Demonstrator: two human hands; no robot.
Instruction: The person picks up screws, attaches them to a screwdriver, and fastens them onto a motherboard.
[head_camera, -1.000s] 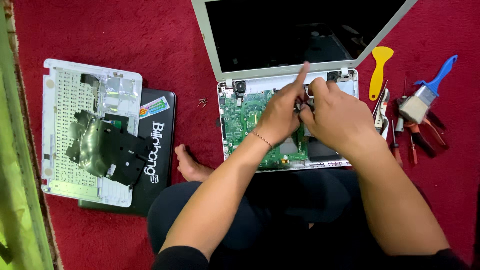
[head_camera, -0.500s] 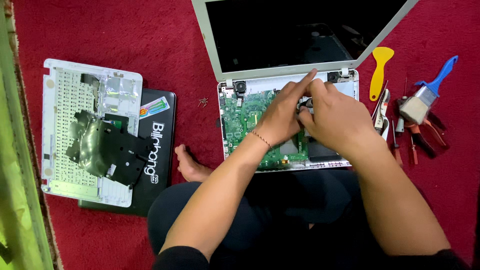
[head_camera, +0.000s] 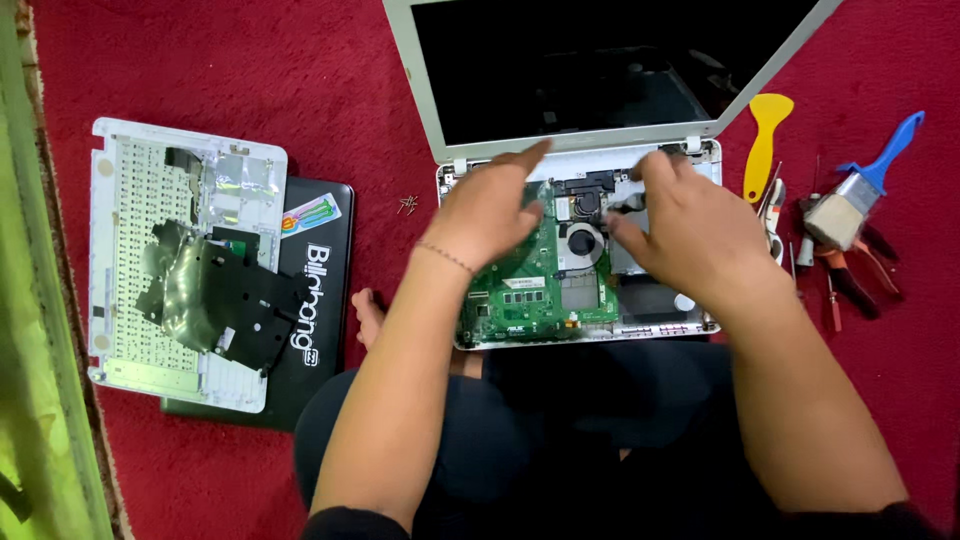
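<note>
The person sat cross-legged on the red carpet floor (head_camera: 250, 90), dark trousers filling the near edge of the view and a bare foot (head_camera: 366, 312) showing beside the left forearm. Just beyond the knees lay the opened white laptop base (head_camera: 580, 335) with its cover off, exposing a green circuit board (head_camera: 530, 290) and a round black cooling fan (head_camera: 582, 243). The left hand (head_camera: 490, 210) lay flat over the left part of the board, fingers stretched out together toward the hinge, its grip closed on nothing visible. The right hand (head_camera: 695, 235) hovered over the right side of the base, thumb and forefinger pinched near a small dark part beside the fan; whether that grip actually clamped anything could not be told. To the left, well apart from the laptop, a removed white keyboard panel (head_camera: 130, 200) lay face down with a crumpled black plastic sheet (head_camera: 215, 295) on it, partly overlapping a black flat case (head_camera: 315, 330). A few small screws (head_camera: 408, 204) sat on the carpet between them and the laptop. To the right lay a yellow plastic pry tool (head_camera: 765, 140), a blue-handled paintbrush (head_camera: 865, 190) and red-handled pliers (head_camera: 850, 285). Farthest off, the laptop's dark screen (head_camera: 600, 70) in its white frame tilted back from the hinge.
</note>
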